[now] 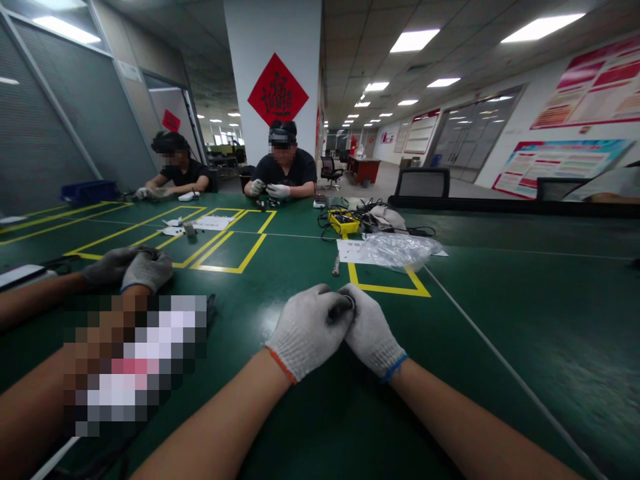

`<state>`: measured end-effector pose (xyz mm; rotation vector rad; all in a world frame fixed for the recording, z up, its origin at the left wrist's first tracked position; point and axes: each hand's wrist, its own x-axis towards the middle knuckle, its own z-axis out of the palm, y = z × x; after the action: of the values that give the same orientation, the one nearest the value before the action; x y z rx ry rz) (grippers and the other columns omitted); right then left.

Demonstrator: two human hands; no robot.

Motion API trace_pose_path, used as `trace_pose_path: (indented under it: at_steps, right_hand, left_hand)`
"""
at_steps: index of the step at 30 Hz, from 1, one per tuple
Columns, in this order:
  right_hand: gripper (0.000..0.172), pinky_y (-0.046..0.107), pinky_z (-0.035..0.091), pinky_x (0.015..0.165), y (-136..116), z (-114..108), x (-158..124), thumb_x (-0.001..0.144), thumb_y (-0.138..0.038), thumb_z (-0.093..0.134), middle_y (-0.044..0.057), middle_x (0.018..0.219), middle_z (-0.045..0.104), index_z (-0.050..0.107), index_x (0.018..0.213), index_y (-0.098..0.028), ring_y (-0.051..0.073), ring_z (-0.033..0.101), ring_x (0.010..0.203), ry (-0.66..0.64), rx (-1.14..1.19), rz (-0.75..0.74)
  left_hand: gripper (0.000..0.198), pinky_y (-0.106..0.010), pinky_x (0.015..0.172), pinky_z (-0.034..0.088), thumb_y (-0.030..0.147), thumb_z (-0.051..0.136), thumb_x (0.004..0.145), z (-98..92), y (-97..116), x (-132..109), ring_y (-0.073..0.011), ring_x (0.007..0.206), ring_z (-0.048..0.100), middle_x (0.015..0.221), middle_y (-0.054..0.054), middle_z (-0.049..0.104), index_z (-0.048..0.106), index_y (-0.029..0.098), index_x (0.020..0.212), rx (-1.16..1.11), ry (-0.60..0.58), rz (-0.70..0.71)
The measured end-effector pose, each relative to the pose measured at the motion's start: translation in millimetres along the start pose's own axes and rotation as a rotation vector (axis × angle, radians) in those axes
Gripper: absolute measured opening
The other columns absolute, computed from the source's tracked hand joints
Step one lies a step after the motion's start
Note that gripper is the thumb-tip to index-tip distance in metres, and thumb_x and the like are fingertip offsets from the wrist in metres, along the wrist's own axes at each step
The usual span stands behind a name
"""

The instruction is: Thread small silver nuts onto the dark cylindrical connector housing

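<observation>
My left hand, in a white knit glove with an orange cuff, meets my right hand, gloved with a blue cuff, above the green table. Both hands are closed, fingers pressed together. Between the fingertips shows a small dark, rounded piece; most of it is hidden, so its kind cannot be made out. Dark smudges mark the left glove near the thumb. Just beyond my hands lies a small metal cylinder-like part, beside a white paper sheet with a crumpled clear plastic bag on it.
A yellow tray with small dark parts stands behind the bag, among black cables. At left, a co-worker's gloved hands rest over the table. Two more people sit across, near a blue bin. Yellow tape marks the tabletop.
</observation>
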<state>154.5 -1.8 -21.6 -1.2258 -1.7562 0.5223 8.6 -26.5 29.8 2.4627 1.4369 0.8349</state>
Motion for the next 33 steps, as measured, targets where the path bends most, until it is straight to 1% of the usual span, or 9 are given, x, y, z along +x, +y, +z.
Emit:
trace_pose_path:
  at_steps: [6,14,18,22,25,29,33]
  right_hand:
    - [0.003,0.031,0.045,0.062,1.7,0.1,-0.2,0.079,-0.022,0.061,0.002,0.076,0.067,0.058,0.079,-0.022,0.019,0.061,0.070,-0.022,0.001,-0.025]
    - [0.004,0.030,0.044,0.062,0.1,-2.0,-0.4,0.078,-0.021,0.060,0.001,0.075,0.066,0.056,0.077,-0.022,0.018,0.060,0.069,-0.052,-0.011,-0.042]
    - [0.005,0.030,0.043,0.061,1.7,-0.5,-0.6,0.080,-0.022,0.058,0.002,0.075,0.065,0.054,0.076,-0.022,0.019,0.060,0.068,-0.042,-0.016,-0.061]
    - [0.003,0.030,0.044,0.061,3.0,0.5,-0.5,0.080,-0.021,0.057,0.002,0.076,0.065,0.056,0.078,-0.022,0.019,0.061,0.068,-0.057,-0.013,-0.055]
    - [0.005,0.029,0.043,0.060,2.7,0.3,-0.1,0.079,-0.018,0.058,0.001,0.075,0.066,0.056,0.078,-0.022,0.018,0.060,0.067,-0.064,-0.035,-0.039]
    - [0.007,0.029,0.043,0.059,1.0,0.0,0.4,0.080,-0.018,0.060,0.002,0.075,0.066,0.055,0.077,-0.023,0.018,0.061,0.067,-0.075,-0.036,-0.037]
    - [0.006,0.030,0.044,0.060,0.4,0.0,0.7,0.080,-0.019,0.060,0.002,0.074,0.067,0.056,0.077,-0.023,0.019,0.062,0.067,-0.059,-0.024,-0.018]
  left_hand:
    - [0.016,-0.030,0.070,0.052,0.027,0.067,0.090,1.3,-4.1,0.5,-0.0173,0.074,0.064,0.086,-0.004,0.069,0.080,0.020,0.096,-0.060,0.013,0.047]
    - [0.013,-0.029,0.070,0.051,0.025,0.067,0.088,3.7,-5.4,-0.8,-0.0169,0.074,0.063,0.087,-0.005,0.069,0.077,0.019,0.093,-0.109,0.032,0.062]
    - [0.011,-0.029,0.071,0.050,0.023,0.067,0.088,5.2,-6.7,1.1,-0.0177,0.077,0.064,0.089,-0.005,0.070,0.076,0.018,0.092,-0.162,0.037,0.049]
    - [0.014,-0.029,0.072,0.050,0.022,0.061,0.092,6.4,-8.1,3.6,-0.0177,0.080,0.065,0.087,-0.005,0.070,0.073,0.017,0.086,-0.228,0.028,0.015]
    - [0.017,-0.029,0.070,0.049,0.023,0.059,0.094,6.2,-9.2,4.2,-0.0174,0.078,0.064,0.084,-0.004,0.070,0.071,0.017,0.083,-0.221,0.016,0.001]
    - [0.015,-0.029,0.070,0.050,0.023,0.060,0.093,5.4,-9.7,3.4,-0.0174,0.079,0.065,0.087,-0.004,0.070,0.072,0.017,0.086,-0.204,0.013,0.013]
    - [0.015,-0.030,0.071,0.050,0.025,0.061,0.093,4.0,-6.0,0.9,-0.0184,0.079,0.065,0.089,-0.005,0.069,0.074,0.018,0.091,-0.060,0.015,0.020]
